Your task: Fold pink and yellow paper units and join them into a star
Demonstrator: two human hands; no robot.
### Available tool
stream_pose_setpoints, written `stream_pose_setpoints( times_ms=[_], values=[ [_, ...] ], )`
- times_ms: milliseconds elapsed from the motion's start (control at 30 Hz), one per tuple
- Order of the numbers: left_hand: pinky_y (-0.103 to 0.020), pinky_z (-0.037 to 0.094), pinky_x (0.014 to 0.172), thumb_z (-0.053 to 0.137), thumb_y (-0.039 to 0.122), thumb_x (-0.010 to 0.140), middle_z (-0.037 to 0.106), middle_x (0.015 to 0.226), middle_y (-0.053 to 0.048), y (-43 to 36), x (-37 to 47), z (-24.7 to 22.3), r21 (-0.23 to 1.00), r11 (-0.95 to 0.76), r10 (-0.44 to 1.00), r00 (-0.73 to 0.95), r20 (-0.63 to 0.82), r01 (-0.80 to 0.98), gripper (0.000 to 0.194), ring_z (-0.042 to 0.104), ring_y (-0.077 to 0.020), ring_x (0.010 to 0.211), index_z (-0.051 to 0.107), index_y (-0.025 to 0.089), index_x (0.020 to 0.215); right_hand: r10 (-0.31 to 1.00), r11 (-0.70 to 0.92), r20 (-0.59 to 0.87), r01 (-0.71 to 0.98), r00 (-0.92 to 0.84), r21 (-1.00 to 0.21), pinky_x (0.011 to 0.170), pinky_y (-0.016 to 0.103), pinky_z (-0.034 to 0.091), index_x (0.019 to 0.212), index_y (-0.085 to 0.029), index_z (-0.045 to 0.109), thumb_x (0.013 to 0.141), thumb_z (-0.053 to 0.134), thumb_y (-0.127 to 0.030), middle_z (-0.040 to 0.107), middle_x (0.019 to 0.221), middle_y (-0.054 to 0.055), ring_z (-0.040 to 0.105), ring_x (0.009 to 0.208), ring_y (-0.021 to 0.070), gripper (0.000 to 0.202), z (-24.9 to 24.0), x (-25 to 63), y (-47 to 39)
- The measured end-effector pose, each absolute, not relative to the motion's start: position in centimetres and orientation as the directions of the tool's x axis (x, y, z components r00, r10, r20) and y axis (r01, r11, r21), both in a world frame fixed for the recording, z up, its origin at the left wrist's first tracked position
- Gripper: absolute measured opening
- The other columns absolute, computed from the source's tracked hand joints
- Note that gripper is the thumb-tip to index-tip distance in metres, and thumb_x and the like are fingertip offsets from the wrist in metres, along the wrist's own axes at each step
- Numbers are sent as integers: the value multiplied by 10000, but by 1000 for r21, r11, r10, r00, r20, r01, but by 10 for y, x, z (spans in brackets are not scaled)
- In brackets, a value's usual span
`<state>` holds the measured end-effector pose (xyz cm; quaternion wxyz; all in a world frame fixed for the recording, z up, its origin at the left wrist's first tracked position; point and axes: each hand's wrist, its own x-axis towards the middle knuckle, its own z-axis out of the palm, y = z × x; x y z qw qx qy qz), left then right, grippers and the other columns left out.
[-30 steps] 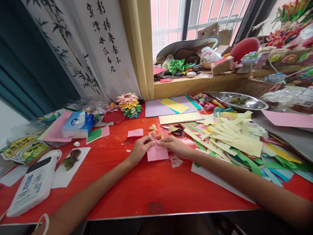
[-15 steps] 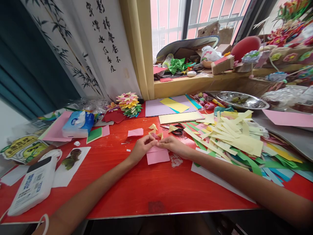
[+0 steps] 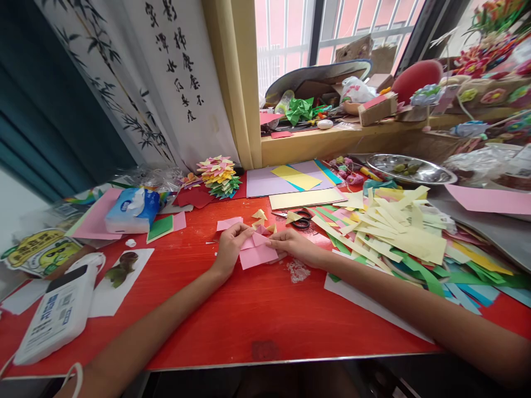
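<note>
Between my hands is a piece of pink paper (image 3: 258, 255) with folded flaps at its upper edge. My left hand (image 3: 229, 247) pinches its left side between thumb and fingers. At the paper's upper right, my right hand (image 3: 295, 247) is closed on a corner in a pinch. Just beyond my fingers lie small folded yellow pieces (image 3: 259, 214), one partly hidden by the pink paper. Flat pink slips (image 3: 229, 223) rest behind my left hand. Black-handled scissors (image 3: 302, 221) lie beyond my right hand, with a folded yellow piece across them.
Cut paper strips (image 3: 398, 226) heap up on the right. A layered paper model (image 3: 219, 177) stands at the back, near coloured sheets (image 3: 257, 179). On the left are a tissue pack (image 3: 133, 211) and a white device (image 3: 56, 315). A metal dish (image 3: 431, 176) sits back right.
My left hand has shifted slightly left, and the fingertips of both hands have moved apart. The pink paper has moved a little left and tilted, with its folded flaps now showing.
</note>
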<state>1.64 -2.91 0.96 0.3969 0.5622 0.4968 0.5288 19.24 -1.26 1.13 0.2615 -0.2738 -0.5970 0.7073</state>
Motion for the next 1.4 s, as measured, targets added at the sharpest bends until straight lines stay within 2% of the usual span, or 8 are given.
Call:
stream_pose_setpoints(
  times_ms=[200,433,567,667,967,1100,1267,1400],
  values=[
    [-190,266,472,563,350,738,445,594,45,-24,13,6,975,-219,956,-190,223,41,196,343,-59,498,510,162,720,752,-247,-89,-154,-653,-957,724,296,512,782,-139,533,763,577,-338,625,704,41,641,678,140,205,5,189,-12],
    [-195,225,424,576,378,720,446,553,52,-30,20,10,974,-148,988,64,139,171,231,308,-48,436,489,167,687,860,-152,20,-293,-509,-944,594,253,503,837,-134,564,753,566,-380,605,705,28,579,597,112,260,-5,187,-8],
    [-201,209,410,558,426,717,400,527,58,-30,20,9,965,-116,987,137,85,236,284,296,-44,422,490,158,650,820,-87,15,-151,-573,-985,567,264,473,889,-136,563,772,526,-400,597,698,22,553,560,113,291,-3,188,-10],
    [-197,187,394,561,457,707,365,498,64,-28,19,7,965,-86,988,142,52,247,316,287,-41,402,481,157,645,859,137,132,-28,-495,-990,551,233,417,871,-147,578,808,474,-383,581,706,9,517,588,110,265,-1,190,-13],
    [-189,167,377,564,458,712,352,443,71,-30,18,9,979,-44,984,178,7,201,307,272,-37,365,500,162,667,801,540,347,340,-489,-770,621,236,370,1255,-224,467,882,312,-261,619,820,11,498,649,119,406,4,193,-20],
    [-192,162,375,546,449,732,356,453,68,-31,17,9,979,-53,981,194,14,196,296,273,-40,367,495,163,671,791,532,324,320,-519,-784,623,238,384,1265,-210,452,865,364,-282,632,831,15,519,667,128,415,7,193,-22],
    [-192,188,388,529,450,743,352,435,72,-32,20,13,971,-52,979,205,3,231,303,279,-41,370,479,163,657,833,396,297,128,-467,-909,772,261,400,1124,-211,578,859,387,-369,610,1050,44,537,923,166,364,8,193,-22],
    [-193,213,411,528,428,745,362,451,66,-34,21,13,961,-97,973,228,37,260,302,300,-43,391,457,160,625,879,273,238,28,-413,-962,660,243,414,939,-163,609,825,461,-358,623,876,46,547,770,138,270,5,192,-17]
  ],
)
